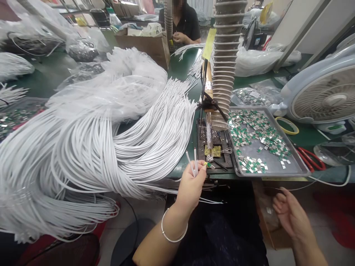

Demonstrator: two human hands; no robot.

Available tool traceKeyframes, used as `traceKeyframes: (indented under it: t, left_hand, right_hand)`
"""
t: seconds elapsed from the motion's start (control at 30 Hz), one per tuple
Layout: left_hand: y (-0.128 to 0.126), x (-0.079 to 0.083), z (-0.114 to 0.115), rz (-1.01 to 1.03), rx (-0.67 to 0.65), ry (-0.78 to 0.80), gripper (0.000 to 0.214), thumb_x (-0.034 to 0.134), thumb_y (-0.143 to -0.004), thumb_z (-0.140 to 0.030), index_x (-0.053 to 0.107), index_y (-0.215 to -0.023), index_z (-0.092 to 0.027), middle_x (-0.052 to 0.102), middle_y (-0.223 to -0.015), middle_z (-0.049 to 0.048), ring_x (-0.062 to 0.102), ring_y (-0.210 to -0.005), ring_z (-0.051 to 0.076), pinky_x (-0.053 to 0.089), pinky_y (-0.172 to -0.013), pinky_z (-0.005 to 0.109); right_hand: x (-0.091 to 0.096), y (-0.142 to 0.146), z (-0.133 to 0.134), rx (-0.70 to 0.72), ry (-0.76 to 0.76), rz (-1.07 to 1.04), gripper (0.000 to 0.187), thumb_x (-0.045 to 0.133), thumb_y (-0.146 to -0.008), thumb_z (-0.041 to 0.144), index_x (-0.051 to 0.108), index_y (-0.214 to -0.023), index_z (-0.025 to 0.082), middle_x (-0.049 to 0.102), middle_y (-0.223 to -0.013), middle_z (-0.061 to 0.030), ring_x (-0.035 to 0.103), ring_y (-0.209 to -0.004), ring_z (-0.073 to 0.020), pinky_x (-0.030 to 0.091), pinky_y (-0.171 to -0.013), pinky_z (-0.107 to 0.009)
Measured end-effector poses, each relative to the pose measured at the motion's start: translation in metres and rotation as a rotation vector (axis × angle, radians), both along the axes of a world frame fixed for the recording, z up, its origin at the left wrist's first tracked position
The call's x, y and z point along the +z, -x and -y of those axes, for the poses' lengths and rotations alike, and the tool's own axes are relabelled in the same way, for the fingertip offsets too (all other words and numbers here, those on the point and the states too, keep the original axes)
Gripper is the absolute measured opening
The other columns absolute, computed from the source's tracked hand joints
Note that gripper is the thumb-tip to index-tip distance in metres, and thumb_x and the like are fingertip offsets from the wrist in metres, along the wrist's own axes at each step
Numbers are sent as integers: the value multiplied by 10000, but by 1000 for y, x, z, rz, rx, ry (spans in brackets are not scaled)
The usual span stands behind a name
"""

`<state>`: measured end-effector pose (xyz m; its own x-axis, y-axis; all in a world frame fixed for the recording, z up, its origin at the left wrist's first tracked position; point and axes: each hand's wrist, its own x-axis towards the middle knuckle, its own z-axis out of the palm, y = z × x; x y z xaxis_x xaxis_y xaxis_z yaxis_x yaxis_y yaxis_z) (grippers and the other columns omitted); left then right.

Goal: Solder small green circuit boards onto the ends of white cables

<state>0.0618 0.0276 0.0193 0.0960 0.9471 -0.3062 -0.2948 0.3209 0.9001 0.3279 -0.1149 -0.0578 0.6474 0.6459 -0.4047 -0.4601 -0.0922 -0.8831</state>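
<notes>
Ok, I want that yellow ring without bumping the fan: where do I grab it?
Probably pinch the near rim of the yellow ring from above, a finger through its open centre: it lies flat on the table between tray and fan. The right hand is empty and nearer; the left hand holds white cable ends.

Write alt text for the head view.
The left hand pinches two white cable ends beside a soldering stand, while the right hand hangs open below a tray of green parts. A bundle of white cables fills the left.
</notes>
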Motion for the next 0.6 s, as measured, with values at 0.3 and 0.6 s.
traceKeyframes:
  t: [0.3,0.6]
  left_hand:
    - [1,0,0,-7,-18,2,160,622,-728,-208,496,-643,-159,550,-773,-11,372,-499,33,325,-530,196]
    - [0,1,1,19,-34,39,169,649,-712,-268,522,-729,-158,472,-648,-59,255,-440,24,246,-452,189]
  right_hand:
    - [33,13,8,206,-87,172,250,773,-601,413,622,-666,224,509,-451,33,348,-240,-51,246,-244,-158]
    - [75,78,-33,770,-466,456,239,413,-910,305,634,-907,213,572,-694,-44,576,-567,-142,502,-481,-278]
